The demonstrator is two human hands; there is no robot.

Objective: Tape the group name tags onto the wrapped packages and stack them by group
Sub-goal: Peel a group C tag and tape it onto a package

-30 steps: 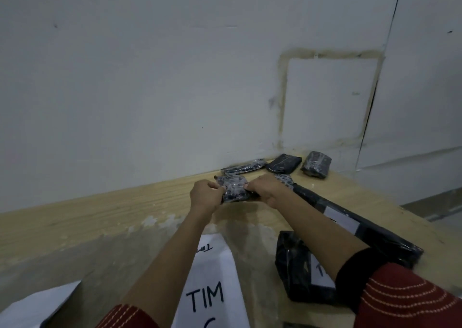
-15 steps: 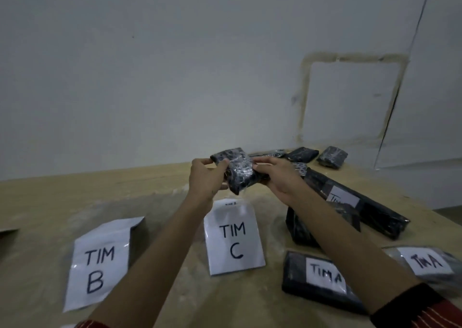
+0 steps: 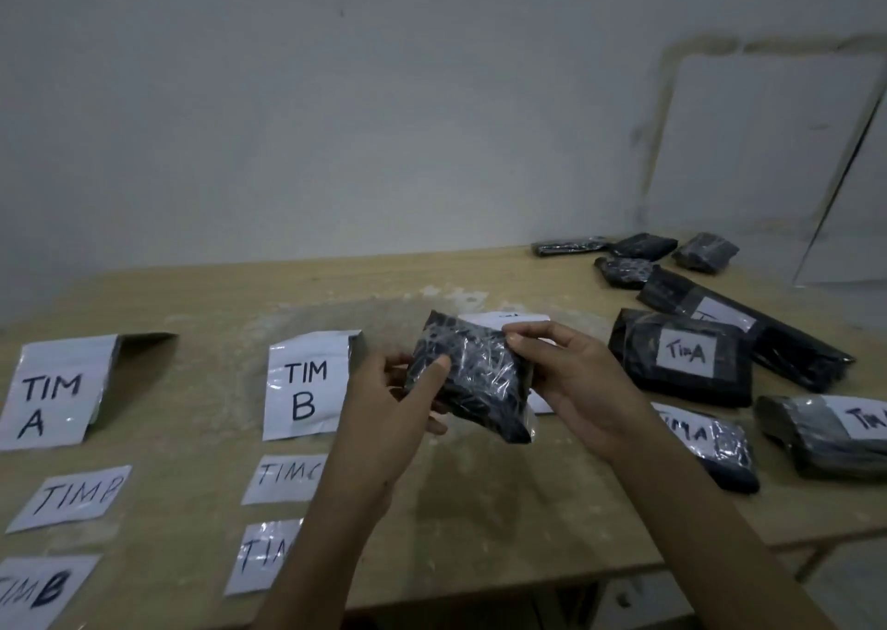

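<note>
**Wrapped package held over a scuffed wooden table**

A dark wrapped package (image 3: 473, 380) in crinkled clear film is held above the middle of the table (image 3: 480, 509), clear of its surface. It is gripped by both hands. The left hand (image 3: 384, 404) is curled round its left edge with the thumb laid across the front. The right hand (image 3: 571, 384) is closed on its right edge with the thumb at the upper rim.

The table is of pale wood, and a whitish, worn patch is seen across its centre. Two folded standing signs are set on it, TIM A (image 3: 57, 394) at the left and TIM B (image 3: 307, 384) near the middle. A third white sheet (image 3: 504, 320) is mostly hidden behind the package. In front of the signs, small paper tags (image 3: 72, 497) are laid flat in two columns.

At the right, four labelled packages (image 3: 681, 358) are gathered close together, each with a white tag. At the far right corner, four unlabelled packages (image 3: 643, 245) are lying against the wall (image 3: 336, 125).

The wall is plain and greyish white, and a stained rectangular outline (image 3: 768, 140) is marked on it at the right. The light is dim throughout.
</note>
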